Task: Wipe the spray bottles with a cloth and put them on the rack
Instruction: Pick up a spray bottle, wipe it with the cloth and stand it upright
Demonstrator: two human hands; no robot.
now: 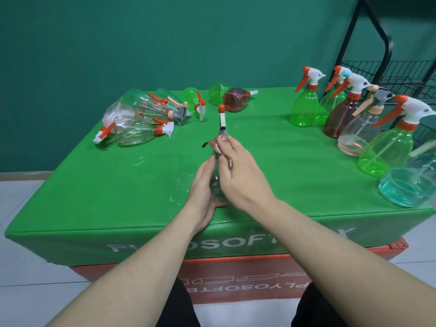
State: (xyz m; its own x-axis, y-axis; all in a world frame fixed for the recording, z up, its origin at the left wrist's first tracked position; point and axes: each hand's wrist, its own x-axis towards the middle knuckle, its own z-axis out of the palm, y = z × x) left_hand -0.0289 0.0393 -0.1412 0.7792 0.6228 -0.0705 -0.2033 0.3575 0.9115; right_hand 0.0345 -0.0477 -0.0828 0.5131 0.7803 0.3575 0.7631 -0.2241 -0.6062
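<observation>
Both hands, left hand [202, 185] and right hand [238, 171], had their fingers wrapped round a clear bottle [215, 182] mid-wipe, though no cloth showed; next, probably, the rack [387, 74] far right.

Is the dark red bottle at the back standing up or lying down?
Lying down. The dark red bottle rests on its side on the green table, its white nozzle pointing right.

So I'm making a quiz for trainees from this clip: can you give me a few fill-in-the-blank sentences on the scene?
1. Both hands, left hand and right hand, hold one clear ____.
2. The bottles at the table's far left lie on their ____.
3. The bottles on the right stand ____.
4. The black wire rack stands to the table's ____.

Missing words: spray bottle; sides; upright; right
</observation>
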